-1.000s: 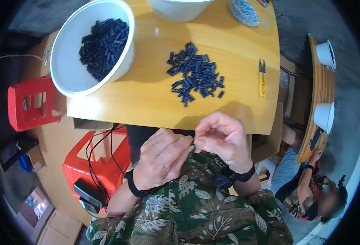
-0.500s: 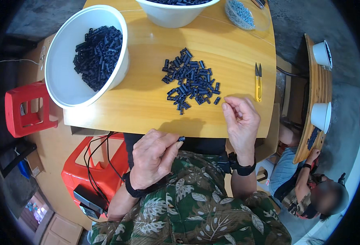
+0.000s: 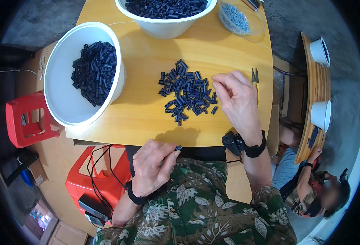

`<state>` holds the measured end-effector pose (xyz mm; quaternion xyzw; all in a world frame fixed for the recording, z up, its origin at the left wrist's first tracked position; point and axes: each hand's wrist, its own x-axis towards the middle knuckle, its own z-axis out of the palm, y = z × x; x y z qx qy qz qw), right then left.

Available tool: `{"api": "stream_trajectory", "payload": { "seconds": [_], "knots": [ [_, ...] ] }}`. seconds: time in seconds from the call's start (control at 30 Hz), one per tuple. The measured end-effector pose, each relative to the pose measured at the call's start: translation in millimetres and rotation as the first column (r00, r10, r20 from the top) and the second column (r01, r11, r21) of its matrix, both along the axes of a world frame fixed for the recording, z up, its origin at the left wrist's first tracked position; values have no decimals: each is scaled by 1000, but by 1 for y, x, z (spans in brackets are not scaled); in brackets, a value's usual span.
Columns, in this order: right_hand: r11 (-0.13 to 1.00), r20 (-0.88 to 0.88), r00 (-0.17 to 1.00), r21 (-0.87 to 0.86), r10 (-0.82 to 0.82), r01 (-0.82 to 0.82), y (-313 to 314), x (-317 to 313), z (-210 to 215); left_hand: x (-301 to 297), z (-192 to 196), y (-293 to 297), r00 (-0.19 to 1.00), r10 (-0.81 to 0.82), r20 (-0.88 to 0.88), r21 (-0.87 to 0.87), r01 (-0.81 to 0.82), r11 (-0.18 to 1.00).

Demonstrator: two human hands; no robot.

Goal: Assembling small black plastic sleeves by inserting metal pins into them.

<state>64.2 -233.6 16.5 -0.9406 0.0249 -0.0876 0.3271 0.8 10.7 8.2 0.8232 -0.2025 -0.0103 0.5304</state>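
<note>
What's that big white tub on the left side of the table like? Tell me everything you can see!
The tub is round and white, with smooth walls and a thick rim. It looks like plastic. Its wide mouth is open, and a heap of small dark pieces lies inside, leaving much of the wall bare. It sits on the yellowish table. It looks tilted, but this bendy view makes that hard to tell.

Green leaf-print shirt, black wristbands
</note>
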Motion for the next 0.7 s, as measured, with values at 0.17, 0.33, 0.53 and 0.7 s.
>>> {"api": "stream_trajectory", "payload": {
  "seconds": [0.17,0.33,0.53,0.7],
  "knots": [
    [994,8,997,79,80,-81,2,9,-8,3,2,1,1000,5,-24,-13,-5,1000],
    [993,-25,993,-13,115,-116,1,12,-12,3,0,3,1000,14,-23,-11,-14,1000],
    [983,-8,993,-144,117,-117,4,13,-10,1,1,0,1000,16,-23,-30,-16,999],
    [991,-61,998,135,-5,13,-2,-2,-8,-3,6,2,1000,19,-20,13,-19,1000]
  ]
}}
